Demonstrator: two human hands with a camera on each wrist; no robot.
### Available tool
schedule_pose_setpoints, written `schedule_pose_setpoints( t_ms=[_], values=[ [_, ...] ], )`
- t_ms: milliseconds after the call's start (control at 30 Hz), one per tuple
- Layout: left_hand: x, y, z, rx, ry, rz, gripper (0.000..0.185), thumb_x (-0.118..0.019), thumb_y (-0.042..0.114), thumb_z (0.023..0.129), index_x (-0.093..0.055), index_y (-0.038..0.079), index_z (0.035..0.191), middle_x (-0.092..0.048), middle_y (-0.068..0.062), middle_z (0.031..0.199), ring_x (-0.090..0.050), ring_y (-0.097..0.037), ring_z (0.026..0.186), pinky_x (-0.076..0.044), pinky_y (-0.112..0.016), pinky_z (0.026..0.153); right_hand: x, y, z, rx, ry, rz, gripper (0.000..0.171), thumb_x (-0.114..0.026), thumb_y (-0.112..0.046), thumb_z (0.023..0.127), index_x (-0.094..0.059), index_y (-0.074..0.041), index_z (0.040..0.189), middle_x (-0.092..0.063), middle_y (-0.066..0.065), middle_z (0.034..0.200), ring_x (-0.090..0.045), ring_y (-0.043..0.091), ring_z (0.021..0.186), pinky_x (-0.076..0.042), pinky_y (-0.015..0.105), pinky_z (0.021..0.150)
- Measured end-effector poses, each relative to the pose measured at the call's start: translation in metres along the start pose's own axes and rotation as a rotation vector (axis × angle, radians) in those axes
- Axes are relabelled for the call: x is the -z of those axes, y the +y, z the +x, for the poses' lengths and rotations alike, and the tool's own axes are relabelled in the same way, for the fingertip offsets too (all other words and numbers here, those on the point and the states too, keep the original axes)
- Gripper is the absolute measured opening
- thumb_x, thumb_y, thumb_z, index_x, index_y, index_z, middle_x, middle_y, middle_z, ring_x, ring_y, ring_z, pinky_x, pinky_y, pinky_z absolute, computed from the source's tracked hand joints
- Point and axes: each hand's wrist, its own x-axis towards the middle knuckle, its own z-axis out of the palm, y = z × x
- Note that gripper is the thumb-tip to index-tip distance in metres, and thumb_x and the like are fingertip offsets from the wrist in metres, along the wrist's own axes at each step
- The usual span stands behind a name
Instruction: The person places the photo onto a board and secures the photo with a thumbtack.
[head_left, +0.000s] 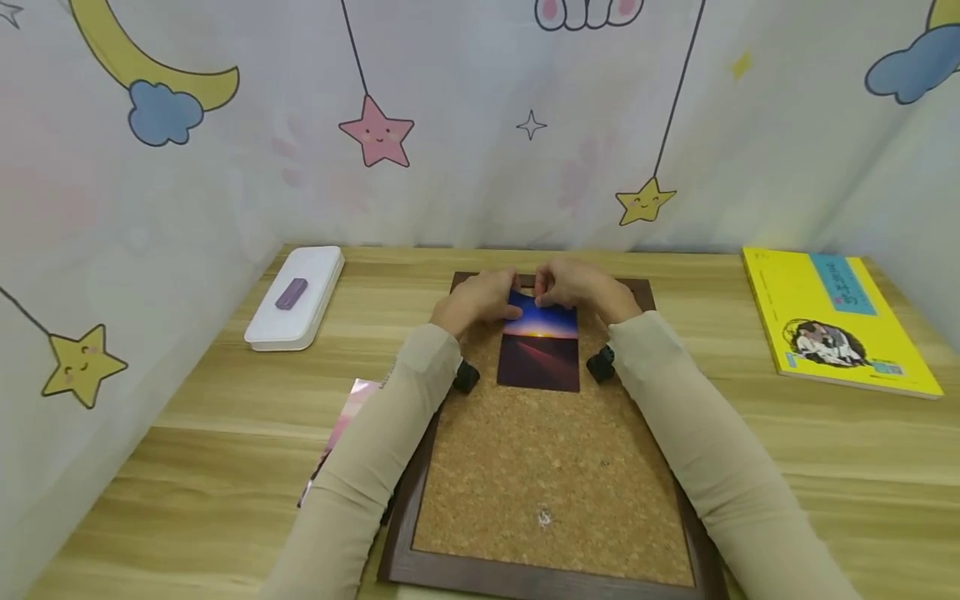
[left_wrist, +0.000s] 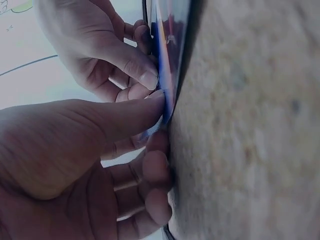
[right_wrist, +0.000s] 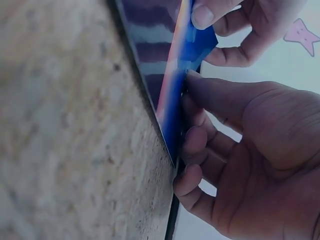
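Both hands are up at the far end of the corkboard (head_left: 551, 467), and they meet over the top edge of the photo (head_left: 542, 350). The photo lies flat on the cork, upper middle of the board, blue sky at the top and a dark foreground below. The left hand (head_left: 480, 302) has its thumb pressed down on the photo's top left corner, and the left wrist view shows the other fingers curled at the board's edge beside it. The right hand (head_left: 579, 292) mirrors that at the top right: its thumb tip sits on the blue part of the photo, fingers curled just past the edge, as the right wrist view shows close up. Whether a pin sits under either thumb cannot be told. So each grip is narrow, pinching at the photo's top edge.

The board has a dark brown frame and rests on the wooden surface (head_left: 787, 467). A white case (head_left: 296, 297) with a small purple block on top lies at far left. A yellow book (head_left: 836, 321) lies at far right, well apart from the board. A pink glossy sheet (head_left: 347, 425) pokes out from under the left sleeve, just beside the frame. Behind it all hangs a curtain (head_left: 480, 125) printed with stars, moon and clouds.
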Motion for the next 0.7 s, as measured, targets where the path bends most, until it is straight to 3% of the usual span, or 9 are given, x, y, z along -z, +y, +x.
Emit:
schedule_pose_setpoints(
  t_ms=[167,433,700],
  values=[
    [-0.0019,0.0016,-0.0026,0.062,-0.009,0.003,0.044,-0.059,0.035,0.084,-0.041,0.018,0.120,-0.052,-0.003,0.112,-0.052,-0.019,0.093,-0.043,-0.035,0.076,-0.0029,0.0024,0.0004,-0.020,-0.010,-0.011,0.009,-0.062,-0.018,0.084,-0.059,-0.009,0.085,-0.049,0.002,0.066,-0.042,0.013,0.050,-0.036,0.025,0.047],
    [-0.0029,-0.0023,-0.0035,0.061,-0.028,-0.006,0.038,-0.056,0.037,0.086,-0.040,0.025,0.118,-0.050,-0.002,0.116,-0.049,-0.019,0.094,-0.042,-0.037,0.074,-0.0057,0.0020,-0.0016,-0.011,-0.010,0.001,0.010,-0.060,-0.016,0.085,-0.058,-0.007,0.085,-0.046,0.001,0.064,-0.041,0.013,0.051,-0.035,0.025,0.048],
    [-0.0010,-0.0042,-0.0056,0.059,-0.037,-0.034,0.038,-0.057,0.037,0.085,-0.040,0.026,0.118,-0.053,-0.003,0.103,-0.052,-0.019,0.085,-0.041,-0.035,0.070,-0.0042,-0.0035,-0.0089,-0.043,-0.039,0.013,0.010,-0.057,-0.015,0.087,-0.057,-0.005,0.087,-0.046,0.002,0.069,-0.040,0.012,0.052,-0.034,0.024,0.047]
  ],
)
